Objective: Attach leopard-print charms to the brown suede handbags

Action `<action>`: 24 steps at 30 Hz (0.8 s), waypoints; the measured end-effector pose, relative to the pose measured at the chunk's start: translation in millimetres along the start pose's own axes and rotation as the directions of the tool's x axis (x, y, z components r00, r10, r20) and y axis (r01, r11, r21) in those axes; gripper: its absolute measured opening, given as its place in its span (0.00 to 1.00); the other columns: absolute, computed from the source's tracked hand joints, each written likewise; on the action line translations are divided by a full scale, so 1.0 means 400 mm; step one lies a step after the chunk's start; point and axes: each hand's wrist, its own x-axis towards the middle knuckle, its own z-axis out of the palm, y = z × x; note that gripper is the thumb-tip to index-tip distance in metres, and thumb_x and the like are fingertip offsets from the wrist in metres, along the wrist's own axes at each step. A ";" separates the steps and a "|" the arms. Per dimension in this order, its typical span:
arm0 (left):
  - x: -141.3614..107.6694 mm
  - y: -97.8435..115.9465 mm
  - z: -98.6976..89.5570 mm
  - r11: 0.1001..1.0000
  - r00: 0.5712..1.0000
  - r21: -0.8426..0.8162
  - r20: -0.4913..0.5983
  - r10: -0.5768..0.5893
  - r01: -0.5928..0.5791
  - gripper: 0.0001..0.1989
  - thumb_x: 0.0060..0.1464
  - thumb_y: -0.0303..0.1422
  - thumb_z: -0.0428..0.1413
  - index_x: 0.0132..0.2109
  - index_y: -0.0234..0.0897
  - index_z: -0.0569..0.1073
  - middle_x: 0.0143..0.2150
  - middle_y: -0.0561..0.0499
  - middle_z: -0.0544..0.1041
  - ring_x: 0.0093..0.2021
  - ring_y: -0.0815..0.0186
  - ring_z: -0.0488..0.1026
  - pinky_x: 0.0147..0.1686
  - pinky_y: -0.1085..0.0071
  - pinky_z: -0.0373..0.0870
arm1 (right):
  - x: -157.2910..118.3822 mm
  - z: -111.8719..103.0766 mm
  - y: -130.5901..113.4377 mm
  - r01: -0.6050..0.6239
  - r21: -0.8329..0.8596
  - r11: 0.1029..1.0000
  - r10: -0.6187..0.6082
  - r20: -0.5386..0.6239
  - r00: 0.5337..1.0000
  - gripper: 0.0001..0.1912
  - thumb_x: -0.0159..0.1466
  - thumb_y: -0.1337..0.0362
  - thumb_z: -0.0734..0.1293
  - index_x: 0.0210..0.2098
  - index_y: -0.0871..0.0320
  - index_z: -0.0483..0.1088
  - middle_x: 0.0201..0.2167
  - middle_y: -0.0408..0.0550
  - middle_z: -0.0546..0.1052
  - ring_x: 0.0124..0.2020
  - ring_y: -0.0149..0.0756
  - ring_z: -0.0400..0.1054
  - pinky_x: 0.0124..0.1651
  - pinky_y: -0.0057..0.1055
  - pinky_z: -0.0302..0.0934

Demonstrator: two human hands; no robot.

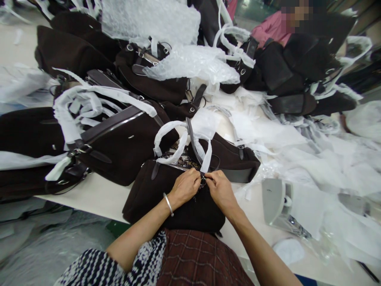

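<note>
From where I stand, the pale worktop [104, 198] runs across the frame, heaped at the left with dark bags [133, 147] and at the upper middle with clear bubble wrap [151, 24]. At the lower centre sits one dark handbag [178, 212], its white-wrapped handles [163, 132] arching up above it, with a grey plastic holder [271, 198] lying right of centre. At the bag's top edge the left hand [186, 186] and right hand [220, 190] meet, each grip pinched together on the small metal fitting [203, 182] between them, partly hidden by fingertips.
</note>
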 end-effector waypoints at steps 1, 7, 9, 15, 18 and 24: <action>0.001 -0.001 0.001 1.000 1.000 0.010 0.005 -0.009 0.009 0.10 0.62 0.29 0.44 0.34 0.40 0.67 0.35 0.51 0.69 0.37 0.65 0.66 0.40 0.70 0.62 | 0.001 0.001 0.000 0.002 -0.007 1.000 -0.002 0.005 1.000 0.12 0.62 0.71 0.62 0.39 0.55 0.76 0.35 0.50 0.74 0.42 0.41 0.68 0.48 0.38 0.62; 0.003 -0.011 -0.003 0.999 0.999 -0.043 0.036 -0.003 0.005 0.10 0.61 0.28 0.44 0.33 0.40 0.66 0.34 0.51 0.69 0.36 0.65 0.67 0.38 0.70 0.62 | 0.005 -0.004 -0.001 -0.008 -0.007 1.000 0.008 0.021 1.000 0.11 0.62 0.71 0.62 0.38 0.56 0.76 0.34 0.50 0.74 0.41 0.40 0.68 0.47 0.37 0.63; 0.005 -0.010 -0.004 0.999 0.999 -0.050 0.041 -0.006 0.008 0.10 0.62 0.28 0.44 0.32 0.40 0.66 0.34 0.52 0.69 0.36 0.65 0.67 0.38 0.70 0.62 | 0.004 -0.003 -0.002 -0.006 -0.006 1.000 0.006 0.023 1.000 0.11 0.62 0.71 0.62 0.37 0.56 0.76 0.34 0.50 0.75 0.41 0.40 0.69 0.46 0.37 0.63; 0.009 0.001 0.016 0.996 0.996 0.026 -0.026 -0.082 0.083 0.09 0.62 0.30 0.46 0.32 0.40 0.66 0.34 0.51 0.69 0.36 0.64 0.67 0.38 0.69 0.61 | 0.009 0.004 0.007 -0.043 0.011 0.999 0.042 0.036 0.998 0.10 0.62 0.69 0.62 0.37 0.55 0.76 0.35 0.50 0.75 0.40 0.39 0.69 0.46 0.36 0.62; 0.013 0.004 0.032 0.993 0.990 0.045 -0.089 -0.109 0.114 0.09 0.63 0.32 0.47 0.33 0.40 0.66 0.34 0.51 0.69 0.37 0.63 0.67 0.39 0.69 0.61 | 0.017 0.006 0.013 -0.105 0.014 0.994 0.104 0.053 0.993 0.08 0.61 0.67 0.63 0.34 0.55 0.75 0.33 0.48 0.74 0.36 0.38 0.69 0.42 0.35 0.62; -0.013 0.018 0.048 0.984 0.978 -0.076 -0.120 -0.171 0.163 0.10 0.61 0.30 0.48 0.31 0.38 0.69 0.34 0.51 0.71 0.36 0.65 0.68 0.38 0.70 0.62 | -0.006 0.002 0.016 -0.103 0.075 0.992 0.101 0.029 0.994 0.10 0.60 0.61 0.63 0.25 0.55 0.70 0.27 0.47 0.73 0.30 0.37 0.68 0.36 0.33 0.61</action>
